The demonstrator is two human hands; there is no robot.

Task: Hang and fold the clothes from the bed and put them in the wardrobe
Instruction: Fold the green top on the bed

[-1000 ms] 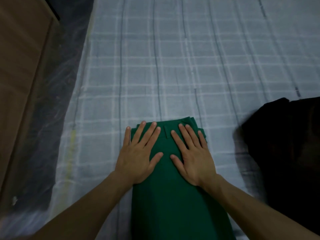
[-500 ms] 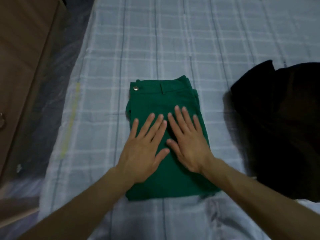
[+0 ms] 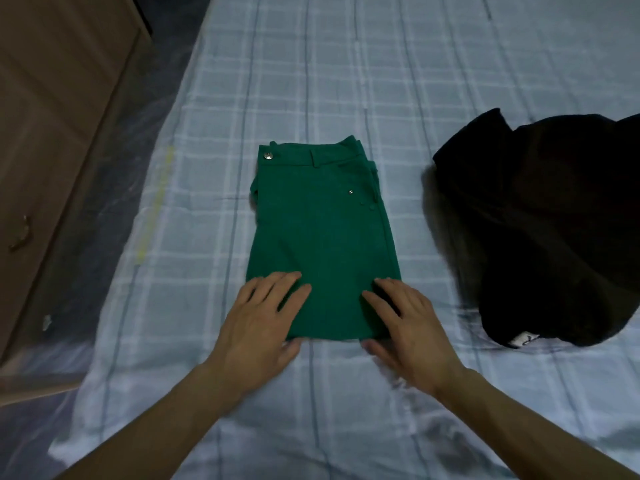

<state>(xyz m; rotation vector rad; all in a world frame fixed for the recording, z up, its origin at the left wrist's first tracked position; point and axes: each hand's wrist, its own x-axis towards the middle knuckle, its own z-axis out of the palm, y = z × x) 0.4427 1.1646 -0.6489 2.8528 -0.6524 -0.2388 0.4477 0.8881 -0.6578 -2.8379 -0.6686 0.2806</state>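
Two hands, left [image 3: 258,327] and right [image 3: 412,332], lie spread and flat at the 6 o'clock edge of the folded trousers [image 3: 322,233] mid-bed [image 3: 346,74]; soft, light and floppy, probably best lifted from beneath both sides.

No words or numbers can be read here. The black garment [image 3: 540,220] has a small white tag [image 3: 523,339] at its near edge with a dark mark on it, but the mark is too small and blurry to read.
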